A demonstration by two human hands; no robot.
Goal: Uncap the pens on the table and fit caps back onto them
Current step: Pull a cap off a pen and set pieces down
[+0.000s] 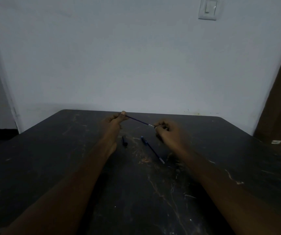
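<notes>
Left hand (115,119): raised above the far part of the table, fingers pinched together on the back end of the held pen; the thumb tip shows at about 12 o'clock of the hand.
Loose cap (124,141): a small dark piece that lies flat on the table, near the left wrist at its 3 o'clock. I judge it is a cap, but the picture is dark and I cannot be sure.
Held pen (137,120): a thin dark blue barrel, in the air between both hands, sloping down toward 4 o'clock. Its pale tip end sits at the right fingertips.
Second pen (151,149): lies on the table below the held one, its blue capped end toward 11 o'clock and its pale end toward 5 o'clock.
Right hand (167,132): fingers closed around the tip end of the held pen. If a cap is inside them, it is hidden.
Table (238,150): dark, scratched, hard top.
Handling: the pen looks light, stiff and smooth, so it may slip. Better to grip the barrel near the middle, and take the cap by its sides.
Risk: a push that is not straight could bend the tip or drop the cap.
</notes>
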